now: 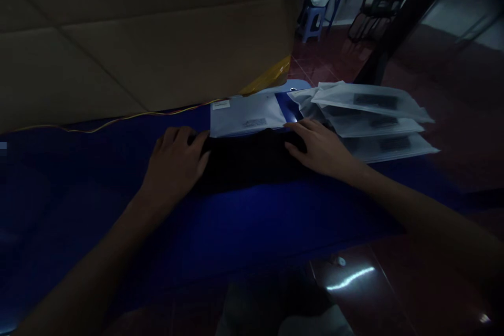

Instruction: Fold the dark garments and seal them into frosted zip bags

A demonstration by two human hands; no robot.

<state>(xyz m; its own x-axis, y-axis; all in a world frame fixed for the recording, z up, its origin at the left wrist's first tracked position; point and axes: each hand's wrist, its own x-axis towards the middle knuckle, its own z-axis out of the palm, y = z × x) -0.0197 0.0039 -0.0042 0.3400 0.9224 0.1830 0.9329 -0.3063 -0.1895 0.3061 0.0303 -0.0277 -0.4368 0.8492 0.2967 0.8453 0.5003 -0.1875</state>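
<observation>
A dark, folded length of black cloth (248, 163) lies across the blue tabletop in front of me; its details are lost in the dim light. My left hand (175, 160) grips its left end, with the fingers bent over the far edge and the thumb on the near side. At the other end, my right hand (317, 147) holds the cloth between thumb and fingers. Just beyond the cloth lies a flat white plastic bag (248, 115) with a small label. Right of my right hand, several frosted plastic bags (370, 121) are stacked and overlap.
A large cardboard box (157, 52) stands along the back of the blue table (252, 220), with a thin yellow-red wire (94, 128) at its base. Yellow tape (271, 76) hangs at its corner. Beyond are a person on a blue stool (313, 23) and a dark chair (381, 8).
</observation>
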